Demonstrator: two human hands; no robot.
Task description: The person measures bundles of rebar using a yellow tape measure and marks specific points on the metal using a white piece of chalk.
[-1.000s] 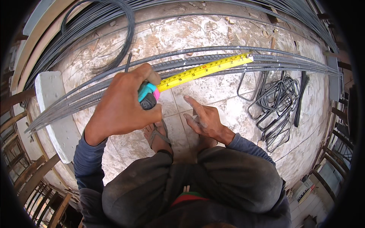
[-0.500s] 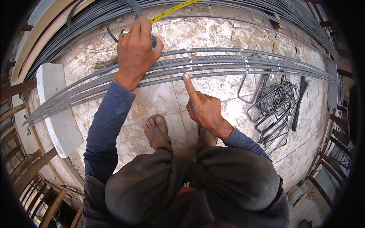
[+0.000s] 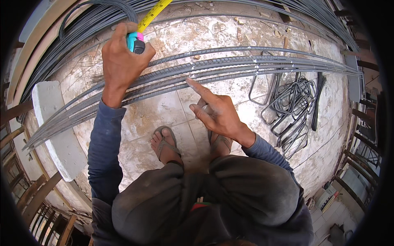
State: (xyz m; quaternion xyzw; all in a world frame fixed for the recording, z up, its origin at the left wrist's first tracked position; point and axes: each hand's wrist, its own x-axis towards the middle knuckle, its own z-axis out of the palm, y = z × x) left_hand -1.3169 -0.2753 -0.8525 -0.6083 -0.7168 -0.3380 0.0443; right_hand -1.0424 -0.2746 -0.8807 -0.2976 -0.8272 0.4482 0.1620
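My left hand (image 3: 121, 59) is closed around a turquoise and black tape measure (image 3: 132, 41), above the left part of several long ribbed steel bars (image 3: 223, 62). Its yellow blade (image 3: 154, 15) runs out toward the far side. The bars lie side by side across the floor and carry white marks at several spots. Below them, my right hand (image 3: 223, 115) stretches its index finger to the nearest bars, with the thumb apart and the other fingers curled. Something greyish shows between thumb and fingers; whether it is an object or a dusty fingertip is unclear.
A white block (image 3: 61, 135) lies under the bars' left ends, a grey block (image 3: 352, 78) near their right ends. Bent steel stirrups (image 3: 289, 110) and a bundle of thin wire (image 3: 318, 102) lie at right. More steel rods (image 3: 92, 30) lie along the far side.
My left hand has moved left with the tape measure, whose turquoise case now shows. My right hand has shifted left, its thumb now spread from the index finger. The whole view has shifted slightly.
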